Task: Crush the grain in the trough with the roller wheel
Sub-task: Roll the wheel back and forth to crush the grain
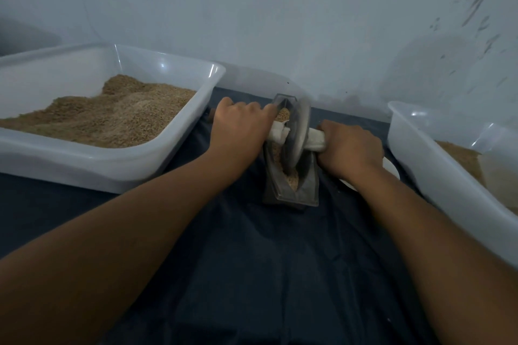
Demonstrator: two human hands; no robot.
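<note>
A narrow dark metal trough (307,187) stands on the dark cloth, running away from me. Tan grain (291,175) lies in its groove. A grey roller wheel (298,131) stands upright in the trough, about midway along it. A handle wrapped in white cloth (316,140) passes through the wheel's hub. My left hand (238,131) grips the handle on the wheel's left side. On the right side my right hand (349,147) grips the other end. The handle's wooden tip (212,115) pokes out beyond my left hand.
A large white plastic tub (112,168) heaped with grain sits at the left. Another white tub (437,171) with grain stands at the right, close to my right forearm. A white plate edge (391,166) shows behind my right hand. The wall rises just beyond the trough.
</note>
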